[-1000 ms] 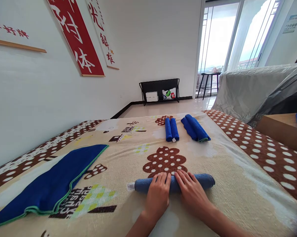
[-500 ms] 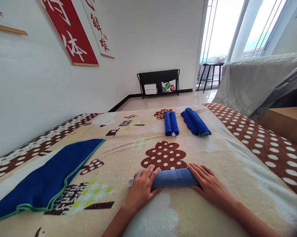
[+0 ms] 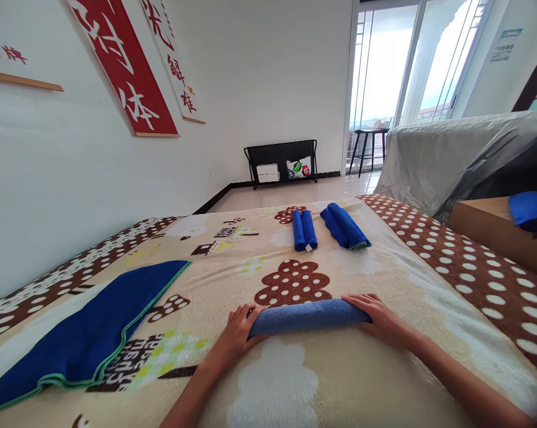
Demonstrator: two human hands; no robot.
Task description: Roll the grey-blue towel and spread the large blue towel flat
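Observation:
A light blue rolled towel [image 3: 304, 316] lies crosswise on the patterned blanket [image 3: 361, 380] in front of me. My left hand [image 3: 240, 328] grips its left end, thumb underneath and fingers over the top. At the opposite end, my right hand [image 3: 379, 318] holds the roll in the same way, fingers on top and thumb below. Farther off lie a pair of dark blue rolled towels [image 3: 304, 230] with a white tag, and beside them a looser blue rolled towel [image 3: 346, 227] with a green edge. To the left a dark blue towel [image 3: 90, 333] with green trim is spread out.
A white wall [image 3: 116, 172] runs along the left of the blanket. On the right stand a plastic-covered sofa [image 3: 433, 157] and a wooden surface [image 3: 477, 223] bearing a blue item [image 3: 527, 209]. A black rack [image 3: 280, 156] and a dark stool [image 3: 369, 145] are at the back.
My hands have moved outward to the ends of the light blue roll, so more of its middle shows. The white label at its left end is now hidden. My view has tilted up and turned slightly right.

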